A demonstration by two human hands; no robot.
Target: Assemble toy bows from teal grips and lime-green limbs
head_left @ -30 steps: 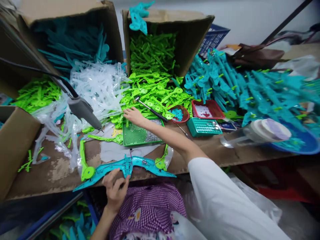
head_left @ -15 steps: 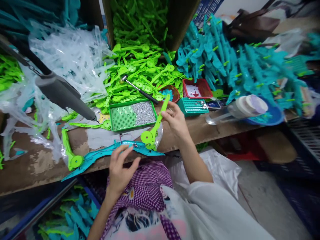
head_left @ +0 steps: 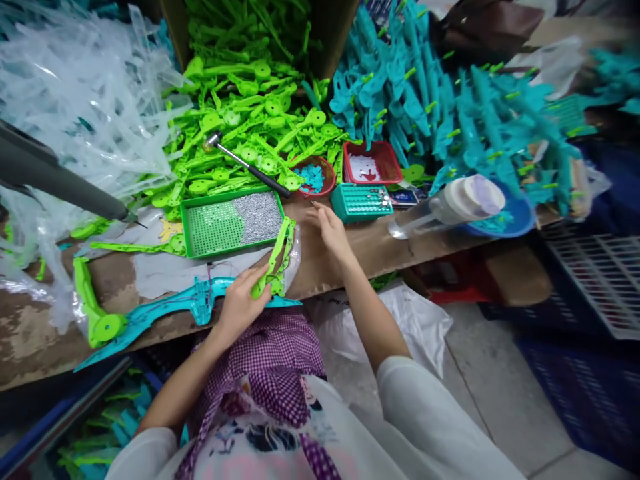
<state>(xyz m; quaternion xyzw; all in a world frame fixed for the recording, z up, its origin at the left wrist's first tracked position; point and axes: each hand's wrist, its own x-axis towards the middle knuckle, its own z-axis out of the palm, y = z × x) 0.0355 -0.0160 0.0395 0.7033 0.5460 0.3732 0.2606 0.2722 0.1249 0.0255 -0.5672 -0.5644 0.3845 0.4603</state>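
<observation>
My left hand (head_left: 244,298) is closed on one end of a lime-green plastic arm (head_left: 278,252), held tilted over the right end of a long blue plastic shell (head_left: 165,312). The shell lies along the bench's front edge, with thin dark red wires at its middle. Another green arm (head_left: 103,325) with a round end rests across the shell's left end. My right hand (head_left: 330,230) reaches over the bench beside the teal rack box (head_left: 350,209), its fingers stretched out below a red bowl (head_left: 329,181) of small blue parts. I make out nothing in it.
A green tray (head_left: 187,235) of small silvery pieces sits behind the shell. A hammer (head_left: 250,168) lies on heaped green arms. A grey hanging tool (head_left: 65,177) juts in from the left. At the right are a clear jar (head_left: 450,200) and a blue basin (head_left: 525,217).
The green arm has passed from my right hand to my left and come down toward the shell. My right hand is now free of it, near the teal box. The view has shifted right.
</observation>
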